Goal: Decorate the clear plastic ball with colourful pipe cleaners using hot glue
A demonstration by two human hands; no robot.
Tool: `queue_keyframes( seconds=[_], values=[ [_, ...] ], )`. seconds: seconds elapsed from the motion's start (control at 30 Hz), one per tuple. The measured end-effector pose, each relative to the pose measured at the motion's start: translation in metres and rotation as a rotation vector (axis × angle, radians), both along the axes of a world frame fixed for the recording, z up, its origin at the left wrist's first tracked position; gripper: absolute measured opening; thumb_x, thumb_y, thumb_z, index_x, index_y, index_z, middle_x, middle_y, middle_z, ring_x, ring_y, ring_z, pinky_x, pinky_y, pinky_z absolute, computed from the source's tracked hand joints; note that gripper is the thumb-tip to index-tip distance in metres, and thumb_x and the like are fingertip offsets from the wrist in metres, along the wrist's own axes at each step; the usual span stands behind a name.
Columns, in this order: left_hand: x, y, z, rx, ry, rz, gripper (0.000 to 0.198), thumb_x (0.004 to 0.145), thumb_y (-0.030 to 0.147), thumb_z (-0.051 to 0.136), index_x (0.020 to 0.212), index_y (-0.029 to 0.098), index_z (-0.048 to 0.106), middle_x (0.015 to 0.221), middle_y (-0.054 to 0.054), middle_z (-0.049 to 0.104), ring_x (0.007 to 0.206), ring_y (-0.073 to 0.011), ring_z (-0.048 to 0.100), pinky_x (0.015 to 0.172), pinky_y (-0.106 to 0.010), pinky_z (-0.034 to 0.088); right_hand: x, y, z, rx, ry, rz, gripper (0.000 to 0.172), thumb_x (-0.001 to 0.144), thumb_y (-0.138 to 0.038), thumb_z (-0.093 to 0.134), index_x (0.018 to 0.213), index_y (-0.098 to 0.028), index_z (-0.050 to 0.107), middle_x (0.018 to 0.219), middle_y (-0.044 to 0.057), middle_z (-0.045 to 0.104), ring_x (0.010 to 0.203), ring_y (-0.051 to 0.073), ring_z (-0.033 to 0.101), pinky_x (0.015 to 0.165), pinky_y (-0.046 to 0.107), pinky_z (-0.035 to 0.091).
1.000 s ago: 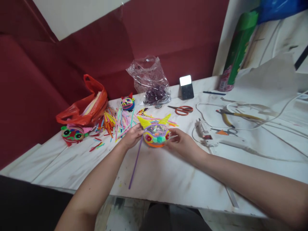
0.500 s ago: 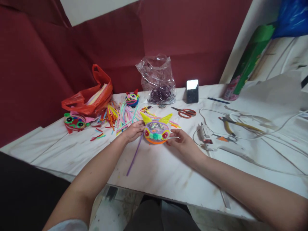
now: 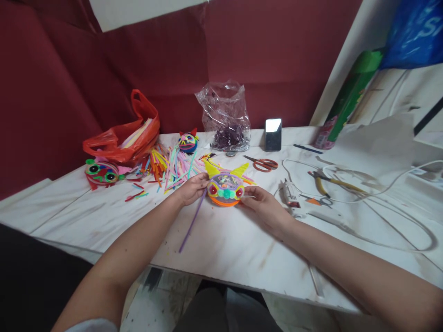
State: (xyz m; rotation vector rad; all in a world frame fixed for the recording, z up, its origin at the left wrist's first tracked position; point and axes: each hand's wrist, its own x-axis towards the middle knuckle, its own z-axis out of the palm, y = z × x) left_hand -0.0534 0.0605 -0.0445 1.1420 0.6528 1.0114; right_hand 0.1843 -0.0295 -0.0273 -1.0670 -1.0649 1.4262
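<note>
Between my hands is a round animal-head craft [image 3: 226, 195] with yellow pipe-cleaner ears, red eyes, a turquoise nose and an orange lower edge. My left hand [image 3: 194, 189] grips its left side, fingers closed at the base of the ear. On the opposite side, the fingers of my right hand [image 3: 261, 203] are bent against the craft's edge, thumb below. A long purple pipe cleaner [image 3: 192, 225] slants down toward the table's front from beside my left fingers; whether it is attached to the craft I cannot tell.
Left: a red plastic bag [image 3: 128, 140], loose pipe cleaners [image 3: 176, 168] and two finished-looking heads, one green-eyed [image 3: 102, 173], one blue-based [image 3: 188, 142]. Behind: a clear bag [image 3: 226, 120], orange-handled scissors [image 3: 265, 164], a phone [image 3: 273, 134]. Right: a glue gun [image 3: 290, 193], pliers [image 3: 341, 182] and cords.
The view has shifted slightly. My right fingers have closed in on the craft's right side; my left hand keeps its hold.
</note>
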Motion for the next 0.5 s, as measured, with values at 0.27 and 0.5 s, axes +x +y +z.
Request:
queue_keyframes(
  seconds=[0.27,0.5],
  values=[
    [0.0058,-0.0037,0.0025,-0.033,-0.044,0.025,0.031,0.063,0.014,0.081,0.089,0.015,0.064,0.086,-0.003,0.071,0.077,-0.0139,0.066,0.077,-0.026,0.048,0.0033,0.0035,-0.0009,0.015,0.033,0.009,0.036,0.059,-0.033,0.085,0.084,-0.020,0.062,0.086,0.002,0.069,0.077,0.015,0.068,0.084,0.035,0.058],
    [0.0070,-0.0031,0.0014,-0.052,-0.052,0.041,0.032,0.062,0.015,0.082,0.088,0.015,0.064,0.084,-0.002,0.070,0.074,-0.0130,0.065,0.074,-0.026,0.048,0.0029,0.0035,-0.0012,0.011,0.053,0.011,0.040,0.053,-0.029,0.086,0.083,-0.020,0.061,0.086,0.000,0.068,0.076,0.014,0.068,0.085,0.035,0.057]
  ],
)
